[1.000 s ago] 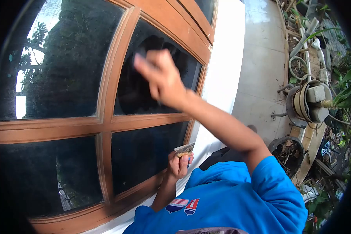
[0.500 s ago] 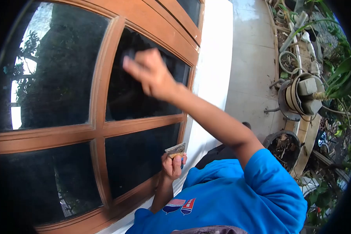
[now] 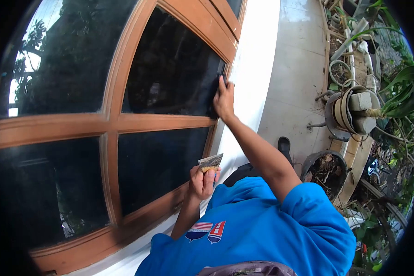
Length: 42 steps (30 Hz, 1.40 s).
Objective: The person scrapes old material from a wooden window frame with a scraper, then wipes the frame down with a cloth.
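Observation:
My left hand [image 3: 203, 181] is closed around a putty knife [image 3: 211, 162]; its wide, stained metal blade points up and away from my body. A small blue bit shows by those fingers. My right hand [image 3: 224, 100] reaches to the right edge of the upper dark glass pane [image 3: 170, 69], beside the wooden frame. Its fingers are bent against the glass edge, with something small and dark at their tips that I cannot make out. The brown wooden window frame [image 3: 112, 124] divides several panes, which reflect trees and bright sky.
A white wall strip [image 3: 255, 60] runs beside the frame. Beyond it lies a tiled walkway [image 3: 294, 69], with a shoe [image 3: 284, 145] on it. To the right stand a pot holding blocks [image 3: 360, 101], a black pot of dry leaves [image 3: 325, 168], pipes and plants.
My right hand has moved from the upper left part of the pane to its right edge. The left hand still holds the putty knife, and the view has shifted slightly.

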Each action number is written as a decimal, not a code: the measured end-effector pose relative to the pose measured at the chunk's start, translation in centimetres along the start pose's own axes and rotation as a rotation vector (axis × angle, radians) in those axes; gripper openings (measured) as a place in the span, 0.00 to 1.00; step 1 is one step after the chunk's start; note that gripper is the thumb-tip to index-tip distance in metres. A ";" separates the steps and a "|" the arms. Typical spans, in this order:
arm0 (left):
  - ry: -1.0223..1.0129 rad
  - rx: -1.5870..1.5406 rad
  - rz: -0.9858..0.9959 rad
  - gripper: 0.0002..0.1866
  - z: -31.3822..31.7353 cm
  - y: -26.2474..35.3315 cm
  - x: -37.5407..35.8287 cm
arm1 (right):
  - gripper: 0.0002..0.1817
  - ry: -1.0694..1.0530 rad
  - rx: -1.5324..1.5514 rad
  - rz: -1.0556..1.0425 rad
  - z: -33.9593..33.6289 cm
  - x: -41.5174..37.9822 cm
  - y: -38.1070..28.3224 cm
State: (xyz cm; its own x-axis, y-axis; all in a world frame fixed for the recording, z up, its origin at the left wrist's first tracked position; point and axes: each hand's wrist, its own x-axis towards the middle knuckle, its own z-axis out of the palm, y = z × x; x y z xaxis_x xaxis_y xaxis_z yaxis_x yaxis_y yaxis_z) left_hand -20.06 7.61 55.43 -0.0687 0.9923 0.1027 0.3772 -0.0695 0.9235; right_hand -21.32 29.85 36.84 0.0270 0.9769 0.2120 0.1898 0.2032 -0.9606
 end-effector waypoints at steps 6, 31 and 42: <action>0.074 -0.027 0.002 0.17 0.0 -0.6 -1.4 | 0.24 -0.062 0.431 -0.211 -4.6 -3.5 -9.9; 0.212 -0.041 0.297 0.08 -0.8 5.0 -3.7 | 0.24 -0.091 0.553 -0.827 -6.1 -3.4 -23.9; 0.076 -0.099 0.273 0.09 -3.5 8.7 -6.1 | 0.31 0.044 0.351 -0.828 -4.3 -5.3 -22.9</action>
State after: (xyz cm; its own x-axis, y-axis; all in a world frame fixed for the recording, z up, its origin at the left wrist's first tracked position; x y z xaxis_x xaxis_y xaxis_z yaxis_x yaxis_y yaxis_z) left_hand -19.57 0.64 64.11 -0.0475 0.9251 0.3766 0.2998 -0.3465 0.8889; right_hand -21.58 19.77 58.54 0.0537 0.5069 0.8603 -0.1453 0.8564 -0.4955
